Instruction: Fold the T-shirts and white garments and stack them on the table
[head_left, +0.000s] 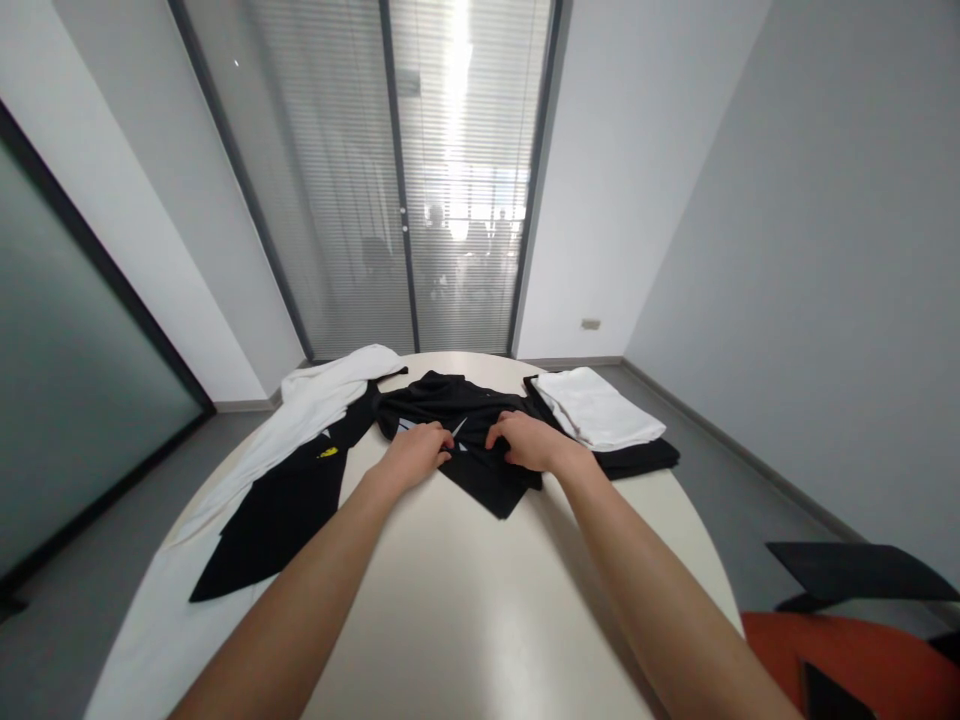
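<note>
A rumpled black shirt (480, 480) with small white marks lies on the far middle part of the table. My left hand (416, 455) is on its left edge, fingers closed on the cloth. On the right side of the same shirt, my right hand (525, 440) has its fingers curled down and gripping the fabric. The fingertips of both hands are partly hidden, and folds of the shirt bunch up beyond them.
The clothes rest on a round cream table (450, 600). At left lie a black garment with a yellow print (292, 500) and a white garment (322, 400). A folded white garment (600, 408) tops folded black cloth (641, 459) at right. An orange chair (847, 660) stands lower right.
</note>
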